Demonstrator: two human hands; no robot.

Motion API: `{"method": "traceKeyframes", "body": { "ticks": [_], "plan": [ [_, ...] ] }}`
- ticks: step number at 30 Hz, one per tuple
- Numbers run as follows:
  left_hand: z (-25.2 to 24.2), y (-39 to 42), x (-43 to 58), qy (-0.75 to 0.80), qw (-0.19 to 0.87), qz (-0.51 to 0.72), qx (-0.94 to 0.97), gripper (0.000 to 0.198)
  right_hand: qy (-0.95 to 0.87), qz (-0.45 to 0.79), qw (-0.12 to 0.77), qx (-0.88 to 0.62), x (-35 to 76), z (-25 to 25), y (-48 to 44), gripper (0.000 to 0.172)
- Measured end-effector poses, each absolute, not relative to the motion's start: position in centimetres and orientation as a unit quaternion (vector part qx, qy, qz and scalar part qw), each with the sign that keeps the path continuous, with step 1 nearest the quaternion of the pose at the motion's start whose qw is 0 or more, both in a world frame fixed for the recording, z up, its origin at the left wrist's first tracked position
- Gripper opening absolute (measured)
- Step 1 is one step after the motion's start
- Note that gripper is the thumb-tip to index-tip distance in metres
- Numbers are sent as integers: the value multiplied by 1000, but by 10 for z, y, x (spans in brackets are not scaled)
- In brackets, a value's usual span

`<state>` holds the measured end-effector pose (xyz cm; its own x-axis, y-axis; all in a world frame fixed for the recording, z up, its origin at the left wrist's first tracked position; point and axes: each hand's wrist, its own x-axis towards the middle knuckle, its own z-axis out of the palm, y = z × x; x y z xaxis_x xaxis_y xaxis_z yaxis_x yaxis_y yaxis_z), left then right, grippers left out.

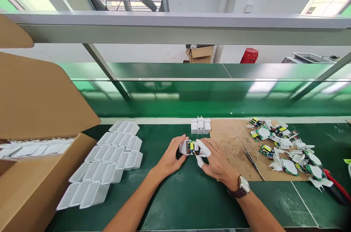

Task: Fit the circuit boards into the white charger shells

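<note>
Between my two hands, over the middle of the green bench, are a small white plastic housing (183, 147) and a circuit board (192, 147) with yellow and black parts. My left hand (171, 155) is closed around the housing from the left. With white finger covers on its thumb and forefinger, my right hand (219, 160) pinches the board from the right. The board sits at the housing's right side; how far it reaches inside I cannot tell. Just beyond stands a small group of white housings (200, 126) with prongs pointing up.
Rows of open white housings (105, 157) lie on the left, beside an open cardboard box (55, 188) holding more white parts. At right, a brown board (227, 140) carries tweezers (253, 163) and a pile of circuit boards (287, 144). Red-handled pliers (337, 184) lie beyond.
</note>
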<state>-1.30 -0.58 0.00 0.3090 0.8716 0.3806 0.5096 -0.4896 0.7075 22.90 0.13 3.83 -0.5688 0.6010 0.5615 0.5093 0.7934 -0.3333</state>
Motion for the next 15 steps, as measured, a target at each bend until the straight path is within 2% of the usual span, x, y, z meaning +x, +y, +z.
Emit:
{"method": "traceKeyframes", "body": {
  "ticks": [15],
  "plan": [
    [4, -6, -11, 447, 229, 367, 783, 72, -892, 43, 320, -318, 226, 43, -1, 80]
  ]
}}
